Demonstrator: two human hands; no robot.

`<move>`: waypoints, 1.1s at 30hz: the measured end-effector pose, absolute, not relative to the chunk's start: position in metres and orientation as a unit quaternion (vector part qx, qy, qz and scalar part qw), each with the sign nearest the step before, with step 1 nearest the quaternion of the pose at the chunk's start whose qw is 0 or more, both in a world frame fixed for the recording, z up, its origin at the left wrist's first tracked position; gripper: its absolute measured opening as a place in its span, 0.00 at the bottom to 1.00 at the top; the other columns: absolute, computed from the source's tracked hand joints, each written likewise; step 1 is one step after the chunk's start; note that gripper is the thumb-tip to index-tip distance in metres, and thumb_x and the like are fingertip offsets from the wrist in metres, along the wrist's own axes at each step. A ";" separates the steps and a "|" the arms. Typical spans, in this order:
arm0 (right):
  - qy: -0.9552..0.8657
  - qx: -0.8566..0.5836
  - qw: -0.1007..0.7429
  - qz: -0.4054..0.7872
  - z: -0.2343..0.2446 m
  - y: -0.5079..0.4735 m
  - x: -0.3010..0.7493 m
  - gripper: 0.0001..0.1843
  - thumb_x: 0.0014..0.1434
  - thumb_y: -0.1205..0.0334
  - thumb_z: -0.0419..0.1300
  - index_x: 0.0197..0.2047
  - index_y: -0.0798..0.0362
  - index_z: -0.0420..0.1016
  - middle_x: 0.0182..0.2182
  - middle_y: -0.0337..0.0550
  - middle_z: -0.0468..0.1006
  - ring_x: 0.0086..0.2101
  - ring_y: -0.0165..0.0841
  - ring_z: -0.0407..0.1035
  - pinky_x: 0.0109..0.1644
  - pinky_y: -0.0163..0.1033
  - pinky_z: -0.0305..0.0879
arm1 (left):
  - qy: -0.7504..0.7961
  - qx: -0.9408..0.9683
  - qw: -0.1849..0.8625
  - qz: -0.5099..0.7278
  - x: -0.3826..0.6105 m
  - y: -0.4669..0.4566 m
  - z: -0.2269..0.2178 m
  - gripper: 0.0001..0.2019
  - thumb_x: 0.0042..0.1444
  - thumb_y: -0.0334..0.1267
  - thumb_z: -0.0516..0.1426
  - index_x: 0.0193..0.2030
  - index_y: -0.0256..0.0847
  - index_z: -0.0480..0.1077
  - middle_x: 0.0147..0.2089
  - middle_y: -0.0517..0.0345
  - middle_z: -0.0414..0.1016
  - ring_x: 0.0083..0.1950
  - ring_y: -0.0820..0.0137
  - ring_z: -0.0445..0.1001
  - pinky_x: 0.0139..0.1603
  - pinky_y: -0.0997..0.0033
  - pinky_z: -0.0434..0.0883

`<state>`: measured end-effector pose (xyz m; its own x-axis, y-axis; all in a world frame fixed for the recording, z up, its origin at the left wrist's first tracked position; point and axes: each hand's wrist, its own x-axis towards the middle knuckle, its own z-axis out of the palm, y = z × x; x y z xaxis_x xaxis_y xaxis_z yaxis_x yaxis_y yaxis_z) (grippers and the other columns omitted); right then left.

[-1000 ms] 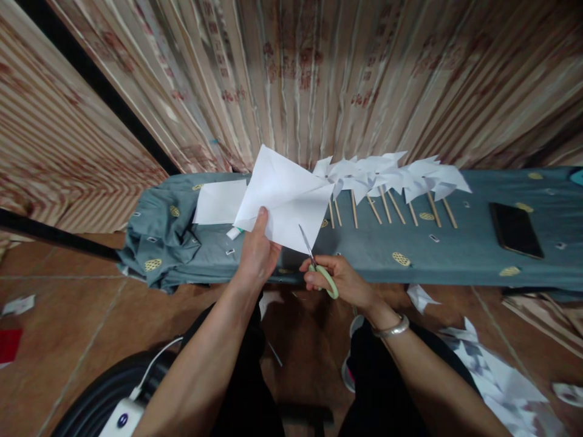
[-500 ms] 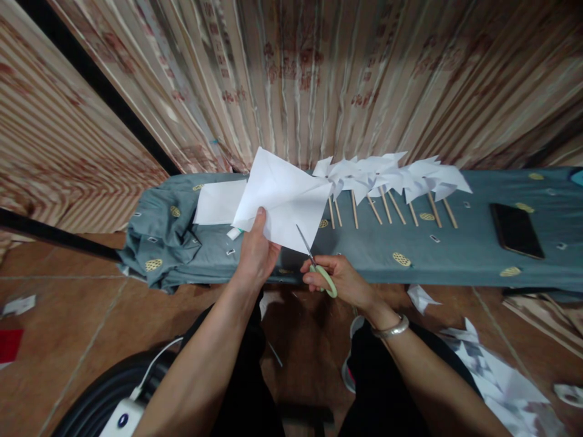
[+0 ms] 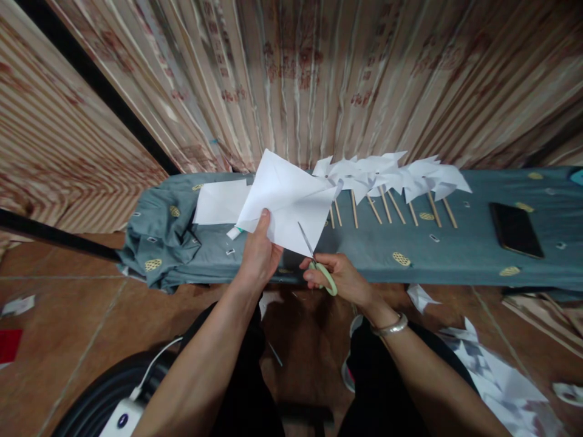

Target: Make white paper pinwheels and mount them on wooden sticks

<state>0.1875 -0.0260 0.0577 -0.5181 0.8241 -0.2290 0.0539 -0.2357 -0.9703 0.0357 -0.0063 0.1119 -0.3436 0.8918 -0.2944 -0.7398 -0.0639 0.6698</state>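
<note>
A square sheet of white paper [image 3: 286, 194] is pinched by its lower left edge in my left hand [image 3: 261, 252], thumb on top and fingers underneath. Two slits show in it, one running in from the right corner. My right hand [image 3: 339, 274] grips a pair of scissors [image 3: 325, 279] with pale green handles. Their blades lie at the paper's lower corner, one on top and pointing toward the sheet's middle. Behind the sheet, to the left, lie more white paper pieces [image 3: 221, 202] and a small white and green tube [image 3: 234, 232], partly covered.
Several white paper pinwheels [image 3: 387, 176] on wooden sticks lie in a row on the grey-green cloth-covered bench [image 3: 368, 267]. A black phone [image 3: 516, 229] rests at the right. Paper scraps [image 3: 505, 376] are on the floor; a pleated curtain [image 3: 291, 79] hangs behind.
My left hand and the paper have shifted slightly right and down, bringing the lower corner closer to the scissors' pivot. The right hand has barely moved.
</note>
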 end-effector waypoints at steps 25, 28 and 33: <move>-0.539 -0.408 0.302 0.672 0.056 -0.024 0.188 0.24 0.41 0.45 0.72 0.32 0.56 0.77 0.20 0.36 0.75 0.21 0.25 0.65 0.24 0.31 0.60 | 0.395 0.093 0.568 0.716 0.041 -0.009 0.109 0.18 0.63 0.31 0.54 0.59 0.37 0.68 0.52 0.48 0.79 0.54 0.66 0.77 0.57 0.67 0.72; -0.529 -0.408 0.306 0.678 0.057 -0.024 0.187 0.23 0.40 0.46 0.73 0.31 0.56 0.77 0.19 0.36 0.74 0.21 0.25 0.65 0.24 0.30 0.59 | 0.397 0.099 0.565 0.717 0.040 -0.009 0.110 0.17 0.63 0.31 0.53 0.58 0.38 0.69 0.52 0.49 0.79 0.54 0.66 0.77 0.57 0.67 0.72; -0.521 -0.409 0.313 0.681 0.058 -0.024 0.186 0.23 0.39 0.46 0.73 0.30 0.56 0.77 0.19 0.36 0.74 0.21 0.25 0.65 0.26 0.31 0.60 | 0.403 0.109 0.564 0.712 0.041 -0.009 0.108 0.16 0.64 0.31 0.52 0.57 0.37 0.69 0.51 0.50 0.80 0.52 0.68 0.78 0.56 0.69 0.72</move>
<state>0.1857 -0.0236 0.0576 -0.4696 0.8520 -0.2315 0.0010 -0.2617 -0.9651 0.0414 -0.0095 0.1081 -0.3395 0.8917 -0.2993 -0.7162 -0.0388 0.6968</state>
